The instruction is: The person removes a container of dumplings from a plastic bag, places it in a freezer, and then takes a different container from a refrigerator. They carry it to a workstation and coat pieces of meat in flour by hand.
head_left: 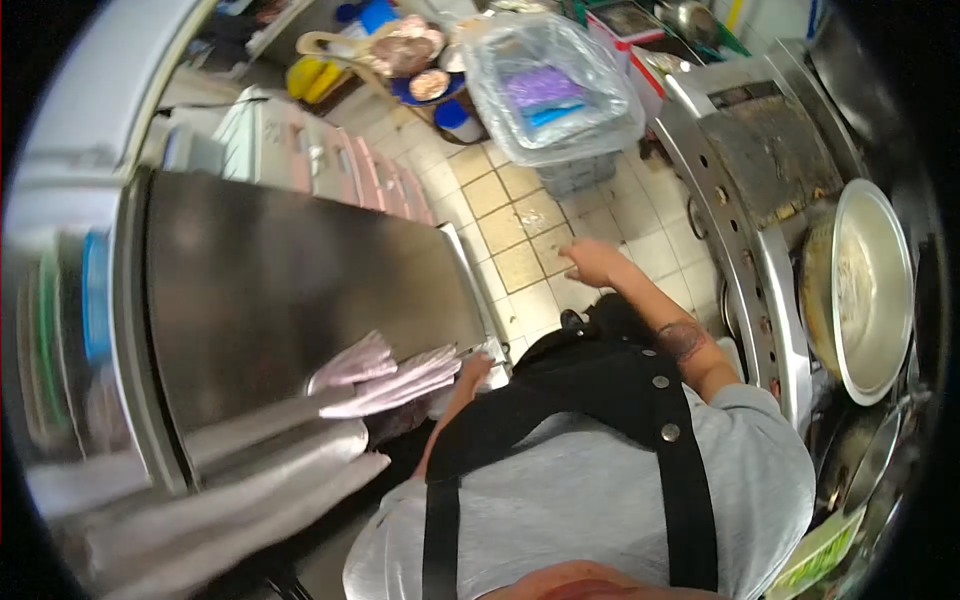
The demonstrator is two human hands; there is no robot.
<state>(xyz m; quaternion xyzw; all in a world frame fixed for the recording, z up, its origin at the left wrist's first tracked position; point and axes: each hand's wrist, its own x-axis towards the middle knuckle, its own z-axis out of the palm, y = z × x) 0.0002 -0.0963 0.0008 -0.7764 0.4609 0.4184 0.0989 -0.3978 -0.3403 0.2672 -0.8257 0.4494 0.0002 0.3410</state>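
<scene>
Over the tiled floor (520, 215), my right hand (597, 263) is held out in front of the black apron (570, 385), its fingers loosely apart with nothing in them. My left hand (480, 368) is low beside the corner of a steel-topped unit (310, 280), close to some pale pinkish cloths (400, 383). Its fingers are small and blurred, so I cannot make out whether they hold anything.
A bin with a clear plastic liner (490, 90) stands ahead. Along the right runs a steel stove (740, 250) with a large metal bowl (872, 290). Pink-fronted drawers (350, 165) are on the left, and a blue-lidded container (457, 120) is near the bin.
</scene>
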